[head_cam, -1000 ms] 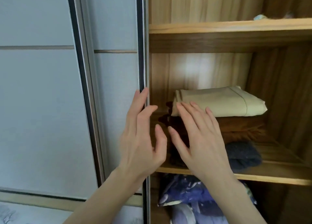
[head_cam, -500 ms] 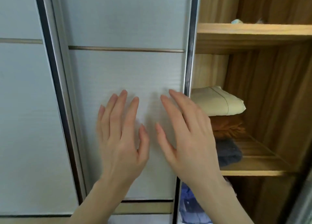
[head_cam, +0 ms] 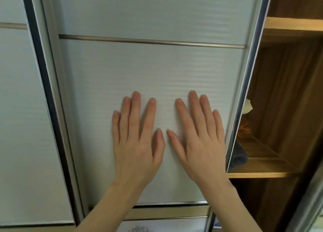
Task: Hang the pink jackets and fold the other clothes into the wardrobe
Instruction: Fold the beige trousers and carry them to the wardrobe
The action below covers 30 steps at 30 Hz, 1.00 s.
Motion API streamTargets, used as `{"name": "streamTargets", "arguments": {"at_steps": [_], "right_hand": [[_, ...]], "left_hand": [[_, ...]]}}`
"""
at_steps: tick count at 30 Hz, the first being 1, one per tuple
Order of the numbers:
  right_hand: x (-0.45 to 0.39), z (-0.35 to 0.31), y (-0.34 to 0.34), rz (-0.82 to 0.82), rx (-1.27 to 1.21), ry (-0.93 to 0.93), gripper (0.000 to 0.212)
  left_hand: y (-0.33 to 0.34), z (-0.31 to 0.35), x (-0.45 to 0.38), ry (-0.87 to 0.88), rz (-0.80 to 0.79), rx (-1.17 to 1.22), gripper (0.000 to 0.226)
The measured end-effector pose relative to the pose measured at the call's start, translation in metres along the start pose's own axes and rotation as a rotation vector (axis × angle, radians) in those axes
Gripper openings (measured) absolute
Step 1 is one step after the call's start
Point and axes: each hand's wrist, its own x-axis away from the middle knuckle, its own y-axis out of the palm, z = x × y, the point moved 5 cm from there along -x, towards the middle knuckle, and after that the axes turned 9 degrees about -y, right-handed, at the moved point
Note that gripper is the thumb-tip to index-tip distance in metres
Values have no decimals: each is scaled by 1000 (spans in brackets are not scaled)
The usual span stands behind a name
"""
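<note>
A pale grey sliding wardrobe door (head_cam: pixel 153 71) fills the middle of the view. My left hand (head_cam: pixel 138 141) and my right hand (head_cam: pixel 199 139) press flat on it side by side, fingers straight. Past the door's right edge a narrow strip of the wooden wardrobe (head_cam: pixel 283 95) shows. Only slivers of the folded clothes stack (head_cam: pixel 243 130) peek out there: a beige corner, an orange-brown piece and a dark blue piece below. No pink jacket is in view.
A second grey door panel (head_cam: pixel 19 109) overlaps on the left behind a dark frame strip. Wooden shelves (head_cam: pixel 258 175) run across the open part on the right. Another door's metal edge (head_cam: pixel 309 207) shows at the bottom right.
Both hands moved onto the door panel, and the door slid right. It now covers nearly all of the folded stack that was plainly seen a second ago.
</note>
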Motion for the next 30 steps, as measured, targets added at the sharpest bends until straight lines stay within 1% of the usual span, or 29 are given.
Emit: {"name": "streamTargets", "arguments": {"at_steps": [5,14,20,23,26,28,30], "right_hand": [[13,32,-7,6,-14,-2,71],[35,101,-27,-20,11,-73,69],[53,139,-36,13,3,-27,69],[59,151,-45,80,66,41,68],[62,156,-49,156,103,63,69],[63,161,-45,136,44,51,69],[66,168,-41,116,28,63,70]], "left_hand": [[15,27,4,23,4,-1,63],[47,89,11,16,42,-22,65],[66,131,16,34,34,0,64],[72,151,18,56,41,12,62],[72,160,18,-17,103,-8,62],[73,160,15,-73,123,-19,63],[78,161,13,-77,101,-39,63]]}}
